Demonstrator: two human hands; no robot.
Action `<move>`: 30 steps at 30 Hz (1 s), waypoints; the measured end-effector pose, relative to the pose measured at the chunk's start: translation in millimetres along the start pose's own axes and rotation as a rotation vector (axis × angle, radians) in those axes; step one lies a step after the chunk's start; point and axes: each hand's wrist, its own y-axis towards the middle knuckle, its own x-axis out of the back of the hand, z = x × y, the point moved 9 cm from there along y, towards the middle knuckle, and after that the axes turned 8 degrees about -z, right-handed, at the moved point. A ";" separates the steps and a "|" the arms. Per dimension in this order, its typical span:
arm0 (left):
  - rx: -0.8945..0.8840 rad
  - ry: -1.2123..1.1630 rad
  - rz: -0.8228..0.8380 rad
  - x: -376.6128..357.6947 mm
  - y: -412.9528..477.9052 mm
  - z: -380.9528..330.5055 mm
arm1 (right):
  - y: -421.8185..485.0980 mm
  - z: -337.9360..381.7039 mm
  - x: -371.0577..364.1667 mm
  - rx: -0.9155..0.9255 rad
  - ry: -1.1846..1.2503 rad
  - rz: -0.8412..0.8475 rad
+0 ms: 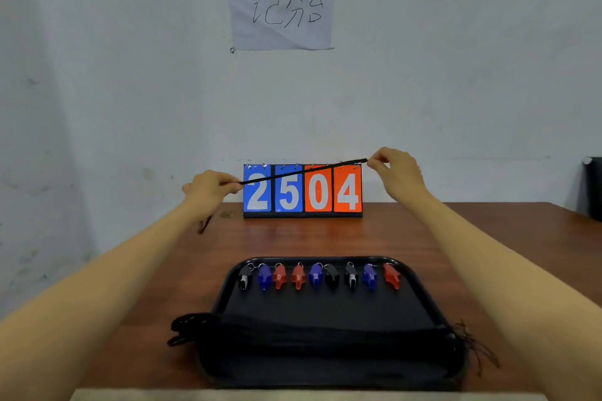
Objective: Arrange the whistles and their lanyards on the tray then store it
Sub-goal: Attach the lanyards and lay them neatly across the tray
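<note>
Both of the person's bare arms reach forward over the wooden table, raised above its top. The left hand has its fingers curled and pinches one end of a black lanyard between thumb and fingertips. The right hand sits a little higher, knuckles up, and pinches the other end in the same way. The lanyard runs straight and taut between the two hands, sloping up toward the right, and crosses in front of a flip scoreboard that reads 2504 and stands at the far edge of the table. A short dark end hangs below the left hand.

Nearer the person lies a black tray. Nine whistles, black, blue and red, lie side by side in a row along its far edge. A loose pile of black lanyards stretches across the near part of the tray and spills over its left and right rims. A sheet of paper with handwriting hangs on the wall above the scoreboard.
</note>
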 end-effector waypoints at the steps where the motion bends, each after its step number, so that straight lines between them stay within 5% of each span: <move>1: 0.015 -0.005 0.006 2.5 -4.5 5.0 | -5.2 -5.6 2.0 -0.032 0.058 0.029; 9: 0.080 -0.185 0.137 4.8 -66.0 30.7 | -72.3 -48.6 28.9 -0.326 0.252 0.219; 19: 0.141 -0.177 0.171 25.5 -135.9 53.2 | -139.1 -79.4 74.0 -0.475 0.141 0.296; 30: 0.148 -0.053 0.161 26.6 -170.2 77.7 | -205.9 -72.5 83.6 -0.510 -0.125 0.576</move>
